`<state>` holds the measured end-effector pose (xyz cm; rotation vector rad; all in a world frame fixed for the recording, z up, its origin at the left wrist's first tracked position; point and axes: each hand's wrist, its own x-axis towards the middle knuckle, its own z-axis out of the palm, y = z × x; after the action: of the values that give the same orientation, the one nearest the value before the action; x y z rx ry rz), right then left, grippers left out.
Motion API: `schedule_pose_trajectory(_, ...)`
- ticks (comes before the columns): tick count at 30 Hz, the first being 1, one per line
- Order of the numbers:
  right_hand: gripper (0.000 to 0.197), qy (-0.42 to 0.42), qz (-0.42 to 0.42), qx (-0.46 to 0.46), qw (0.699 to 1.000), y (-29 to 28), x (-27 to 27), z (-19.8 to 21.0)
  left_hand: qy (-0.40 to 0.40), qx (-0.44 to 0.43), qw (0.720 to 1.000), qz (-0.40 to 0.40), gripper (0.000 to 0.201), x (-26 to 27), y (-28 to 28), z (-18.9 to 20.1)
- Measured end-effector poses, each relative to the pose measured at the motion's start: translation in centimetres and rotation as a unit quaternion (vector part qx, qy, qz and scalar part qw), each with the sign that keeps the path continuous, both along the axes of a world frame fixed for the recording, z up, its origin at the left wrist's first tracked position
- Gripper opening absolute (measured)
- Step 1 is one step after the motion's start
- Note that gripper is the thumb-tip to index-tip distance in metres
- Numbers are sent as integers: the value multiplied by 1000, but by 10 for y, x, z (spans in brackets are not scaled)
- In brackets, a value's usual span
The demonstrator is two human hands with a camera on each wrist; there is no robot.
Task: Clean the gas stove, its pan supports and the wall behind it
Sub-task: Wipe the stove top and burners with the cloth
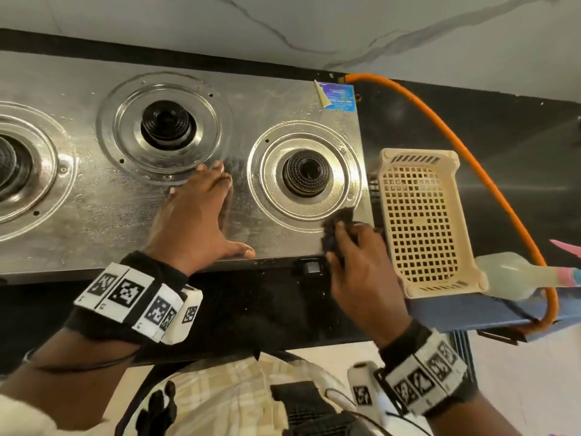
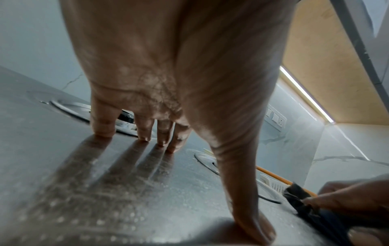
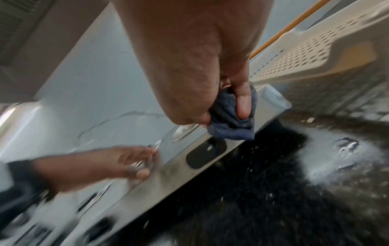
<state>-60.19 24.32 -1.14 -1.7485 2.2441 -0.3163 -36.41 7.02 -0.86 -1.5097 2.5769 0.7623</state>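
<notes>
The steel gas stove [image 1: 119, 199] lies across the black counter with three bare burners and no pan supports on it. My left hand [image 1: 201, 212] presses flat on the stove top between the middle burner [image 1: 166, 124] and the right burner [image 1: 306, 177], fingers straight [image 2: 145, 133]. My right hand [image 1: 361, 265] grips a dark crumpled cloth [image 1: 338, 225] at the stove's front right corner; the cloth [image 3: 231, 119] is pinched between thumb and fingers there. The marble wall [image 1: 283, 23] runs behind the stove.
A cream perforated plastic basket [image 1: 424, 225] stands just right of the stove. An orange gas hose [image 1: 471, 158] loops around it. A pale spray bottle [image 1: 509, 275] lies at the right. The wet black counter [image 1: 267, 309] runs along the front.
</notes>
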Motion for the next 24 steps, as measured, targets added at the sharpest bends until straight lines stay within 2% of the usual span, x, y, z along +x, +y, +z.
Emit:
schedule_pose_trajectory(4,53,53,115,38,991,-19,42,5,21,1,1000,11,144,1,2,-1)
schedule_pose_trajectory(6,46,41,169,24,984,-38,56,5,31,6,999,24,146,0,4,-1)
schedule_pose_trajectory(9,32,12,218,2,976,-77,72,-2,70,2,997,37,139,0,4,-3)
schedule_pose_trajectory(13,22,28,218,-20,975,-142,92,-5,97,-4,994,48,139,4,6,-7)
schedule_pose_trajectory(16,22,79,172,-30,982,-208,90,4,135,14,988,69,143,4,7,-5)
schedule_pose_trajectory(19,22,80,128,-7,988,-258,79,23,77,25,994,70,153,2,7,-3)
schedule_pose_trajectory(21,26,68,128,2,989,-264,76,31,57,24,995,72,154,2,7,-5)
schedule_pose_trajectory(24,27,60,142,11,988,-232,78,24,83,24,993,80,151,5,8,-7)
